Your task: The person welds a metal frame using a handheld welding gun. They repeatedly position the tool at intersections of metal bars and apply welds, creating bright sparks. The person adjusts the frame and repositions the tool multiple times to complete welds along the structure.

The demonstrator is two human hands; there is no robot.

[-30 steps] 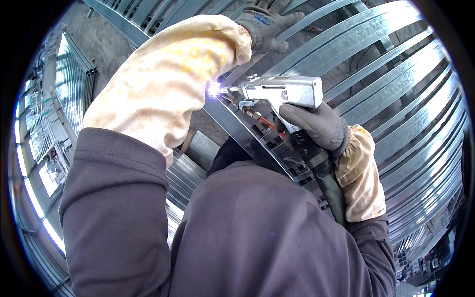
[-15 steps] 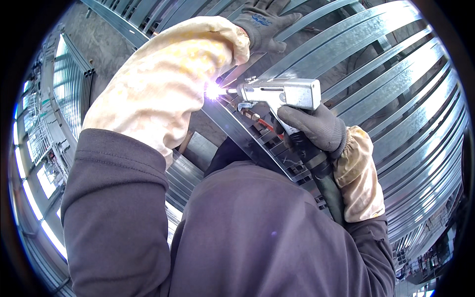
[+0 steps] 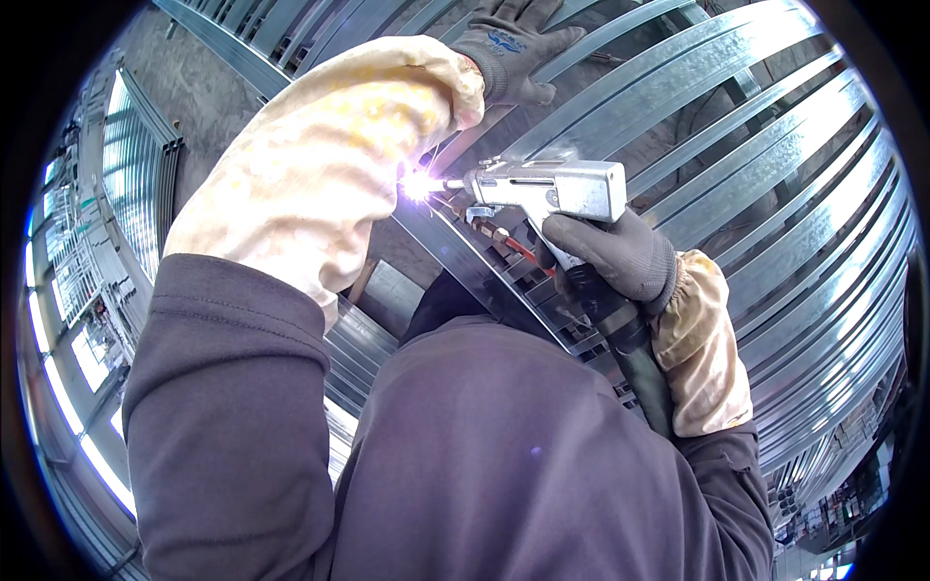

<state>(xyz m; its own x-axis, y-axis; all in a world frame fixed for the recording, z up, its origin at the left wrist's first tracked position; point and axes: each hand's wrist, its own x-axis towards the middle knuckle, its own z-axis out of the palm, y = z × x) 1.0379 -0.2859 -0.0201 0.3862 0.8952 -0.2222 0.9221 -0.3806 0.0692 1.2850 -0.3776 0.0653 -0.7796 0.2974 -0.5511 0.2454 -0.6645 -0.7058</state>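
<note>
My right hand point(image 3: 612, 254), in a grey glove, is closed round the grip of a silver welding gun point(image 3: 557, 186). The gun's nozzle points left, and a bright violet-white arc point(image 3: 418, 184) with sparks burns at its tip, against a metal frame bar point(image 3: 465, 257). Glare hides the exact contact spot. My left hand point(image 3: 515, 50), also gloved, lies with fingers spread on the metal bars at the top, beyond the arc. The pale protective sleeve point(image 3: 320, 145) on my left arm curves close beside the arc.
Long galvanized metal bars point(image 3: 775, 126) spread in rows across the right side. A black cable point(image 3: 639, 373) runs down from the gun, and a red hose point(image 3: 523, 250) with a brass fitting lies beneath it. Stacked corrugated metal point(image 3: 136, 184) stands on the concrete floor at left.
The arc keeps burning at nearly the same place, its sparks shaped differently. Gun and right hand sit very slightly lower in the picture; my left hand stays spread on the bars.
</note>
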